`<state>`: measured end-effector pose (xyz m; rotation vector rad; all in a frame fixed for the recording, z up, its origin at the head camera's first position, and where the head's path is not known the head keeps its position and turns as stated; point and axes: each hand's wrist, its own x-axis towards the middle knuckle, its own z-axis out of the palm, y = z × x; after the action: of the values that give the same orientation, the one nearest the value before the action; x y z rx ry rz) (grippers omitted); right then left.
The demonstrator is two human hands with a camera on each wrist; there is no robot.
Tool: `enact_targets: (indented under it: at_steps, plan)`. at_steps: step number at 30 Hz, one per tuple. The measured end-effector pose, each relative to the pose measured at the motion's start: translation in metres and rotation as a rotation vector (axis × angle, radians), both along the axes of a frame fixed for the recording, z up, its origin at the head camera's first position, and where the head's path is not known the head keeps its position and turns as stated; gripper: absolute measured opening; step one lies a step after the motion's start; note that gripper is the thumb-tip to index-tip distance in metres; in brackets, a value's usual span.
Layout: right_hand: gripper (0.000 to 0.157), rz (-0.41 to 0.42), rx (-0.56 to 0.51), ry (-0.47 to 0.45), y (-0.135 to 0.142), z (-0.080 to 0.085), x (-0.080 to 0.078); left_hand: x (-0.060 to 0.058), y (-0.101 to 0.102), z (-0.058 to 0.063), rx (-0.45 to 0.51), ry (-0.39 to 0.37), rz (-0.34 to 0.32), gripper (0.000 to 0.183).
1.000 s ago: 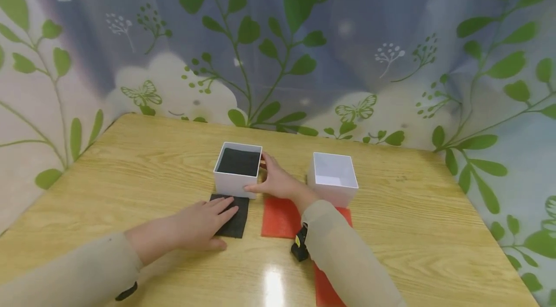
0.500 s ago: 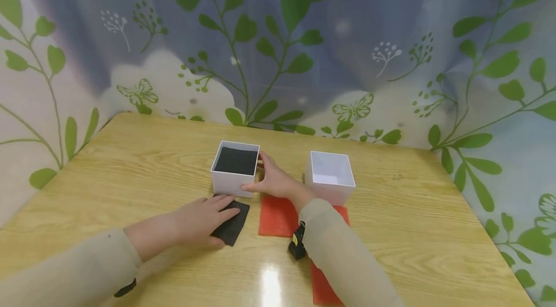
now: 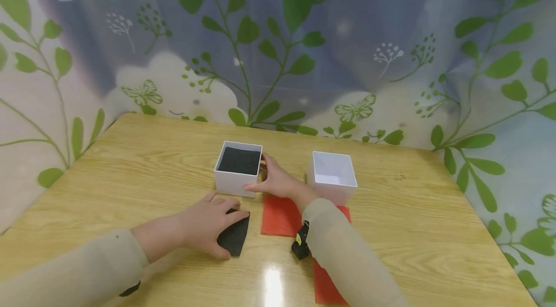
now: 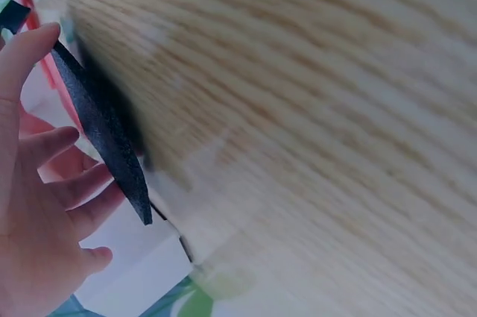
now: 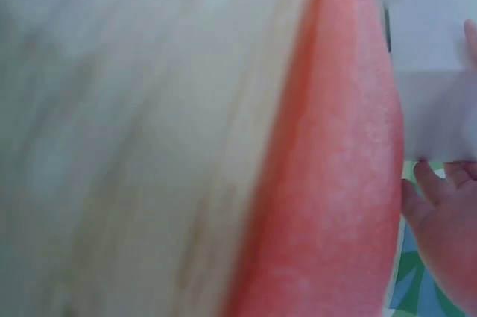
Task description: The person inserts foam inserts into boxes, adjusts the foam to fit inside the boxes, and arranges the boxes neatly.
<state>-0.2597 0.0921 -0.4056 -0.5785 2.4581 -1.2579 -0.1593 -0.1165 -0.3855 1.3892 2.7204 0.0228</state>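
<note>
In the head view my left hand (image 3: 204, 225) has thumb and fingers at opposite edges of a thin black fabric square (image 3: 233, 239). The left wrist view shows this square (image 4: 112, 138) bowed and tipped on edge between thumb and fingers, over the wood. My right hand (image 3: 278, 179) grips the near right side of a white open-topped box (image 3: 234, 185), thumb on the front and fingers round the side. Inside that box lies more black fabric (image 3: 239, 160). The box and right hand (image 5: 451, 235) also show at the right wrist view's edge.
A second white box (image 3: 332, 193), with a bare white inside, stands to the right. Red fabric (image 3: 278, 217) lies in front of the boxes. Another red piece (image 3: 326, 283) lies nearer, partly under the right sleeve. A patterned curtain (image 3: 278, 56) hangs behind the table (image 3: 412, 230).
My left hand has drawn the black square slightly nearer, away from the box, turning it; the fingers went from lying flat on it to curling at its edges. My right hand stays on the box.
</note>
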Motion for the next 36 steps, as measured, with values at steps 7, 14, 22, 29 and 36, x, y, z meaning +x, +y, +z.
enact_targets:
  at_steps: [7, 14, 22, 29, 36]
  plan:
    - [0.109, 0.042, 0.019, 0.051, 0.002, 0.004, 0.001, -0.002, -0.002, 0.012, 0.071, 0.031, -0.001, 0.077]
    - [0.111, 0.030, -0.037, 0.098, 0.003, 0.006, 0.001, -0.004, -0.005, 0.023, 0.111, 0.063, 0.012, 0.078]
    - [0.097, 0.039, -0.045, 0.137, -0.001, 0.004, 0.000, -0.001, -0.012, 0.028, 0.166, 0.113, 0.005, 0.079]
    - [0.097, 0.043, -0.001, 0.108, -0.001, 0.003, -0.001, 0.002, -0.016, 0.035, 0.204, 0.128, 0.009, 0.079]
    - [0.097, 0.037, -0.026, 0.089, 0.000, 0.001, -0.004, -0.007, -0.016, 0.041, 0.252, 0.210, 0.021, 0.079]
